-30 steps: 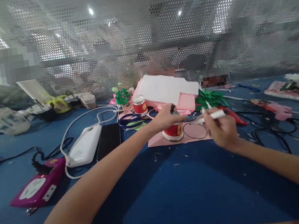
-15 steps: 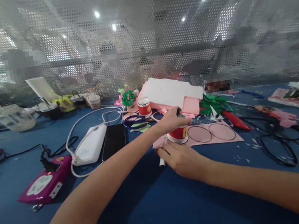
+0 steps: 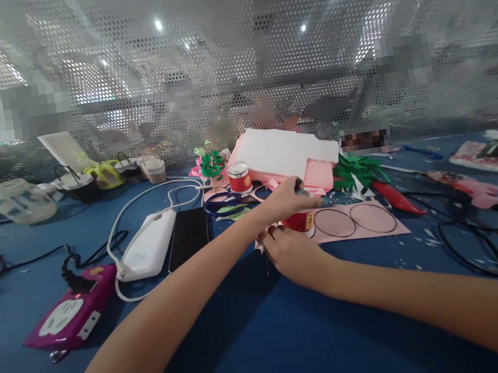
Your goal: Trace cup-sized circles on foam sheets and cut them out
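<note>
A red and white cup (image 3: 299, 222) stands on a pink paper strip (image 3: 399, 225), which bears two drawn dark circles to the right of it. My left hand (image 3: 282, 200) reaches over and grips the cup from above; a small dark piece shows by its fingers. Low at the cup's left side, my right hand (image 3: 295, 255) is closed around a slim white pen (image 3: 261, 248). Only a short end of the pen shows; its writing tip is hidden. Behind my left wrist lie dark blue-handled scissors (image 3: 223, 203).
Behind stand a second red and white cup (image 3: 239, 178), white sheets (image 3: 281, 150) and green paper fringe (image 3: 357, 170). Leftward lie a black phone (image 3: 187, 237), a white power bank (image 3: 147, 246) and a purple power strip (image 3: 73, 312). A black cable (image 3: 471, 246) coils at right.
My right hand has shifted slightly along the cup's lower left side, and the pen has turned so less of its white body shows. My left hand stays on the cup. The view has shifted slightly.
</note>
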The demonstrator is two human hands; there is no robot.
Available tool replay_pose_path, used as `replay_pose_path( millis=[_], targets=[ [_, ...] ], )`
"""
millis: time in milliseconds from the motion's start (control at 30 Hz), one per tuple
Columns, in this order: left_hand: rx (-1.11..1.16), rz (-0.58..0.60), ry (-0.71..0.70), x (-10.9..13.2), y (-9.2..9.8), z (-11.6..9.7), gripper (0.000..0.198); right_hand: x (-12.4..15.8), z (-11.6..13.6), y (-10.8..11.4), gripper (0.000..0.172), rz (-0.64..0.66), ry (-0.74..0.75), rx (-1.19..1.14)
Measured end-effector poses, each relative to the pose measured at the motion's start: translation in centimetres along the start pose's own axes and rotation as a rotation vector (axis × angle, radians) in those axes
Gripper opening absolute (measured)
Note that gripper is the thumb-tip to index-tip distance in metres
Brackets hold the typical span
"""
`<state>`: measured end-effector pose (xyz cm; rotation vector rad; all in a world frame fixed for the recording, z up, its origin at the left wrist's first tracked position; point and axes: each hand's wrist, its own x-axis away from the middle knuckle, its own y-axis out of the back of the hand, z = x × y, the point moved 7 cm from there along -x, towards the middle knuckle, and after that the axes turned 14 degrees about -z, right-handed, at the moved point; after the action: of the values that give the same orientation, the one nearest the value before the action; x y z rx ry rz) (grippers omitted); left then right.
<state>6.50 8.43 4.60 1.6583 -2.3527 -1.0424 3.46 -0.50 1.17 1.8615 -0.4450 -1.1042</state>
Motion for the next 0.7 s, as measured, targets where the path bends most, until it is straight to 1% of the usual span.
replay_pose_path(
  millis=[133,200,367,567,700],
  targets=[
    [0.001,0.024,-0.008,0.0,0.0,-0.1,0.037,-0.1,-0.8,-0.1,0.030,0.001,-0.077,0.008],
    [-0.006,0.033,-0.015,0.0,0.0,-0.2,0.036,-0.1,-0.9,0.0,0.031,-0.009,-0.085,0.015],
    [-0.017,0.048,-0.003,0.0,0.0,-0.2,0.037,0.1,-0.3,0.3,0.032,-0.024,-0.010,0.055],
    [0.022,0.041,-0.021,0.0,0.0,-0.4,0.039,1.1,0.6,0.9,0.024,-0.020,0.070,0.030],
    [0.040,0.032,-0.014,0.1,0.0,-0.4,0.036,2.4,0.5,1.8,0.022,-0.087,0.120,-0.037]
  ],
)
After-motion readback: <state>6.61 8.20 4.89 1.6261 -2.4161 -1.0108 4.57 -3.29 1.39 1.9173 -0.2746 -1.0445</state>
